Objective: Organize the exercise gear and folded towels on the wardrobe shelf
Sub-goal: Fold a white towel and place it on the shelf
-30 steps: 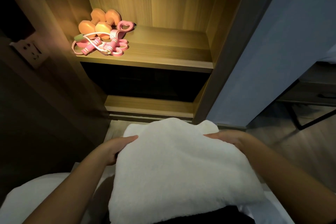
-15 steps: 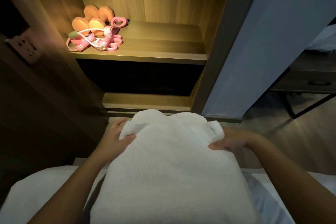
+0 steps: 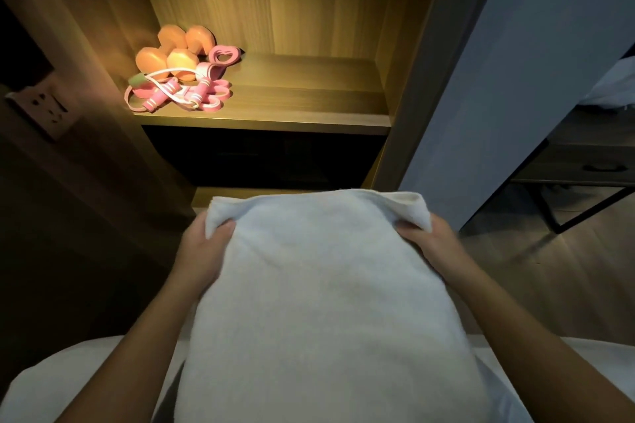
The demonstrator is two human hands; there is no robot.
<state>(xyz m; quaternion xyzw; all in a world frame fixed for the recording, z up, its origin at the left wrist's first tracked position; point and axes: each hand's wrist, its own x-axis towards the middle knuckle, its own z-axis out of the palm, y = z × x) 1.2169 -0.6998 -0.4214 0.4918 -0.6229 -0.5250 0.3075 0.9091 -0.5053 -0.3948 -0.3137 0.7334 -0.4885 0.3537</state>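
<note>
A thick white towel [image 3: 326, 285] hangs in front of me, below the lit wardrobe shelf [image 3: 292, 120]. My left hand [image 3: 202, 251] pinches its upper left corner, thumb on top. At the upper right corner my right hand [image 3: 429, 240] grips it the same way. On the shelf's left side lie two orange dumbbells [image 3: 175, 50] and a heap of pink gear: a jump rope [image 3: 165, 96], a stretch band [image 3: 214, 98] and a heart-shaped grip ring [image 3: 225, 57]. The shelf's right half is bare wood.
A dark drawer front [image 3: 264, 158] sits under the shelf, with a lower wooden ledge [image 3: 206, 196] beneath it. A wall socket [image 3: 44, 106] is on the left panel. The grey wardrobe door [image 3: 498, 96] stands to the right, beside a dark desk with a drawer [image 3: 584, 161]. White bedding [image 3: 51, 385] lies below.
Both hands shifted from lying on the towel's sides to pinching its top corners and lifted its top edge slightly; the view tilted down a little.
</note>
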